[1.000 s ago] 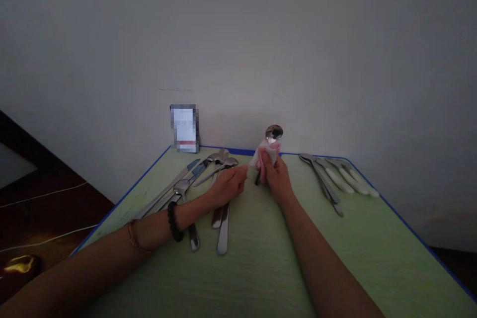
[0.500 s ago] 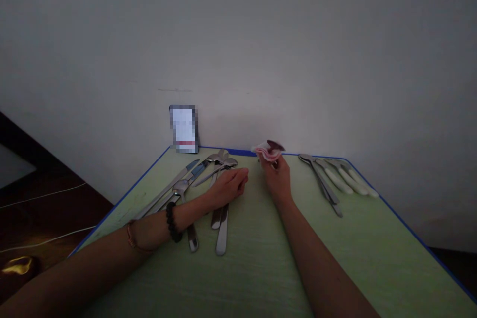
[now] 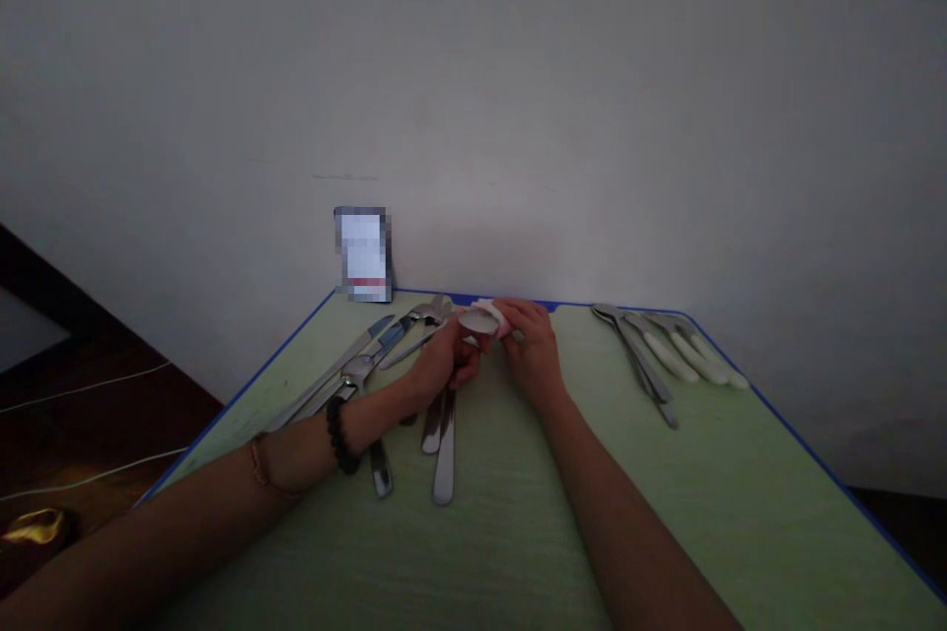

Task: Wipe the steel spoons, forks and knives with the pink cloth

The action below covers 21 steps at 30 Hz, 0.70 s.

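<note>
My two hands meet near the far edge of a pale green table (image 3: 518, 513). Between them lies a steel spoon (image 3: 478, 319), turned sideways with its bowl toward the left. My left hand (image 3: 442, 365) pinches the spoon's bowel end with closed fingers. My right hand (image 3: 531, 345) is closed on a white and pink cloth (image 3: 497, 314) wrapped round the spoon's handle. A dark bead bracelet and a thin band sit on my left wrist.
A pile of steel knives and spoons (image 3: 385, 365) lies under and left of my left hand. A row of cutlery with white handles (image 3: 670, 350) lies at the right. A small card (image 3: 364, 254) leans on the grey wall. Cables cross the dark floor at left.
The spoon stood upright in my right hand a second ago; it has been lowered and turned sideways. My left hand lifted off the table and took the spoon's bowl end.
</note>
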Each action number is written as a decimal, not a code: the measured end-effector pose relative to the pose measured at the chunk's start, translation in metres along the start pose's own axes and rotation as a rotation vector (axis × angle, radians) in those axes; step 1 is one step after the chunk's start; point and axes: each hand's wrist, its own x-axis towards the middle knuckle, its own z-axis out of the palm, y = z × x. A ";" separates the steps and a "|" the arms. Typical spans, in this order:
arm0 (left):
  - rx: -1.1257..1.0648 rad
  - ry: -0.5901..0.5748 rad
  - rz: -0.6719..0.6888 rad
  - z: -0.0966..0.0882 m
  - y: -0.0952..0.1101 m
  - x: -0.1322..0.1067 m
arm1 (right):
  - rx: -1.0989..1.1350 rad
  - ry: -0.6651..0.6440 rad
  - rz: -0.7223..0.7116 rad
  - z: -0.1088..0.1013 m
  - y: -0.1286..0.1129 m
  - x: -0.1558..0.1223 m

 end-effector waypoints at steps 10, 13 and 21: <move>-0.111 -0.030 -0.006 0.000 0.000 0.002 | -0.215 -0.014 -0.094 -0.002 -0.001 -0.002; -0.070 -0.031 0.005 0.000 -0.003 0.000 | -0.243 -0.023 -0.125 -0.003 -0.002 -0.002; 0.048 -0.075 0.101 -0.004 0.000 -0.004 | -0.302 -0.006 -0.081 -0.003 -0.004 -0.004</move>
